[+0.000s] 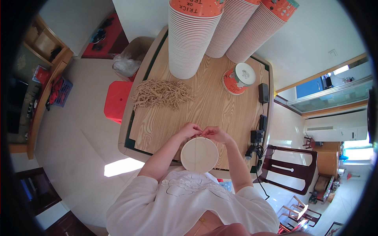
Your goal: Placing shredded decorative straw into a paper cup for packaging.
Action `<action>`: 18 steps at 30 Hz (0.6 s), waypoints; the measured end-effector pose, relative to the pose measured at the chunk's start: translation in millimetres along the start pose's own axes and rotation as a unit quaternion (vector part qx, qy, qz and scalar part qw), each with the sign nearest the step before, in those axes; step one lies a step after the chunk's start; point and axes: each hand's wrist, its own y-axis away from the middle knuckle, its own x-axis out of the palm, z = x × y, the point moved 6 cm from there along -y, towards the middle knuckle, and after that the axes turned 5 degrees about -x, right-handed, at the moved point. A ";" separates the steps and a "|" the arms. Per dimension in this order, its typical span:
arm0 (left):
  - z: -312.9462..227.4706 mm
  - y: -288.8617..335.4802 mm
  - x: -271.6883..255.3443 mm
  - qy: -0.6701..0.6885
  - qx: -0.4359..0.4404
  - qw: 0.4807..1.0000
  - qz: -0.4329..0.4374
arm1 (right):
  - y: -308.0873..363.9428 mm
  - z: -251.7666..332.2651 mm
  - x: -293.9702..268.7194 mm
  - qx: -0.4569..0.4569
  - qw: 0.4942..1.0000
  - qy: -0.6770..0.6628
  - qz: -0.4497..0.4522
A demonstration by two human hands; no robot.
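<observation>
A white paper bucket (206, 155) is at the table's near edge, against my body, with its round mouth turned up toward me. A thin tan cord (195, 154) runs across the mouth from its far rim to the near side. At the far rim my left hand (189, 130) is closed, its fingertips pinching the cord. Close beside it, my right hand (217, 134) is also closed in a pinch at the cord. The two sets of fingertips nearly meet, and the exact grip is too small to make out.
Tan cords (162, 94) lie heaped at the table's left. Tall stacks of paper buckets (189, 43) stand at the back. An orange bucket (238, 79) sits bottom up to the right. Black power adapters (257, 136) line the right edge, near a dark chair (289, 169). A red stool (117, 101) stands left.
</observation>
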 end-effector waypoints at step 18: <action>2.9 0.7 -4.6 0.051 -0.013 0.999 -0.013 | 10.5 9.1 -3.6 0.038 0.992 0.108 0.044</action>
